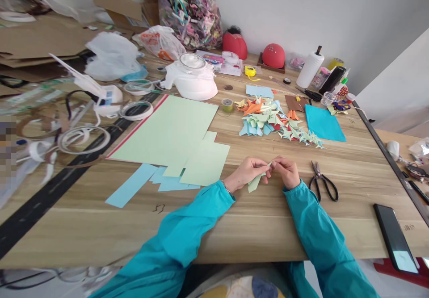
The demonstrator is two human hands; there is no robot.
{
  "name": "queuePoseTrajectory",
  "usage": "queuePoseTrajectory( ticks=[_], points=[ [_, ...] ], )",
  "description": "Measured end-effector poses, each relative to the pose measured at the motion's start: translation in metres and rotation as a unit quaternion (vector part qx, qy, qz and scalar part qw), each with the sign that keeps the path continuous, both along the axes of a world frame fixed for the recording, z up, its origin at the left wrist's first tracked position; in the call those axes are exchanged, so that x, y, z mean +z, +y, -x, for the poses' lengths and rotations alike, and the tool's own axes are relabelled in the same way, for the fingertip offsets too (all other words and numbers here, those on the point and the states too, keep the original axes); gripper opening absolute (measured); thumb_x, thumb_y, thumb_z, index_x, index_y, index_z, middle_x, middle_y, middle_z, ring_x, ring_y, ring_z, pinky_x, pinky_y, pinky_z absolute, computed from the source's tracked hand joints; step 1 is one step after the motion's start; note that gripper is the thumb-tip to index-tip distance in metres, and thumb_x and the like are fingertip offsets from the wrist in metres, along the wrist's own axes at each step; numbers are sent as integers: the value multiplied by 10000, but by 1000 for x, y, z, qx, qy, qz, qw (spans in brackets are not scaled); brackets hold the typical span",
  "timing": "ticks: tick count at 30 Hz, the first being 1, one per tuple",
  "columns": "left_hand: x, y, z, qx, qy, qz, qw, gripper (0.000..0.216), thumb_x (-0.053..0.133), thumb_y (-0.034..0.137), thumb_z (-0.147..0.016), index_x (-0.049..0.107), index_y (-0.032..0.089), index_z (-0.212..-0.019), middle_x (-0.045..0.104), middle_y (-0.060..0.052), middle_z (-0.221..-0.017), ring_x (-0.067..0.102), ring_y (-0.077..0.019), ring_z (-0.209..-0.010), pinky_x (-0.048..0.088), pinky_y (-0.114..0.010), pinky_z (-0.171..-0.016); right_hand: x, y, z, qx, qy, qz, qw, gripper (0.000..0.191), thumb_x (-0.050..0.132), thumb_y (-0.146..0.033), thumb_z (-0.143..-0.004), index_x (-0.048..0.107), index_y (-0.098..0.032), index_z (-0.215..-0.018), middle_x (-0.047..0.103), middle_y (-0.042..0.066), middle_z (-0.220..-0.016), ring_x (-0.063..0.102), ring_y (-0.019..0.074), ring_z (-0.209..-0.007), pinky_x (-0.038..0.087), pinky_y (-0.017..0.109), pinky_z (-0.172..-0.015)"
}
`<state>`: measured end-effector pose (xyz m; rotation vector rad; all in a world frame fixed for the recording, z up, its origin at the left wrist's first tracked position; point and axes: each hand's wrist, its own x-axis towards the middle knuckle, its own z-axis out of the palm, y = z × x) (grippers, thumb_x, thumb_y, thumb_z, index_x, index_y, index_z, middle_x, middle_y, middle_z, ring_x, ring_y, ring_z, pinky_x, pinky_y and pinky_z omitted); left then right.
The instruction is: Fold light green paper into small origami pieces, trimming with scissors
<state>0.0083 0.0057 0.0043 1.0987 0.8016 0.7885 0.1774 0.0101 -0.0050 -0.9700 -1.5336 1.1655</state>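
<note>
Between my two hands is a small folded piece of light green paper [255, 183], held just above the table. My left hand [248, 172] pinches it from the left, and its lower end hangs down below the fingers. At the paper's upper tip, the fingers of my right hand [287, 171] are closed on it. To the left lie cut light green sheets [209, 161] and light blue paper strips [132, 185]. Beyond my hands is a pile of folded paper shapes [268, 119] in green, blue, orange and red. Black-handled scissors [322, 182] rest right of my right hand.
A large green sheet [164, 132] covers the middle left. A turquoise square [325, 123] lies at right, a phone [395, 237] near the front right edge. White cables [83, 139] and a router [109, 99] crowd the left. Red pincushions [274, 56] stand at the back.
</note>
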Motion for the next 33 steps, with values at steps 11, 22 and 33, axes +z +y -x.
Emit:
queuePoseTrajectory(
  ticks=[11, 22, 33],
  points=[
    [4, -1, -3, 12, -45, 82, 996, 362, 645, 442, -727, 620, 94, -632, 606, -35, -583, 544, -80, -437, 356, -184, -406, -2, 1, 3, 16, 55, 39, 998, 222, 686, -398, -723, 666, -177, -715, 584, 13, -668, 579, 134, -559, 491, 302, -557],
    [-2, -1, -2, 6, -4, 2, 1000, 363, 607, 427, -763, 622, 91, -626, 617, -40, -655, 558, -74, -455, 381, -190, -440, -5, 1, 0, 10, 39, 17, 999, 144, 687, -326, -737, 709, -188, -701, 601, 22, -651, 568, 146, -614, 471, 306, -592],
    [6, -4, -1, 8, 29, -45, 999, 309, 559, 356, -792, 593, 101, -621, 596, -35, -630, 547, -68, -425, 375, -175, -407, 1, -2, 5, 18, 66, 45, 997, 192, 692, -368, -725, 687, -182, -677, 594, 16, -634, 580, 145, -567, 490, 302, -544]
  ],
)
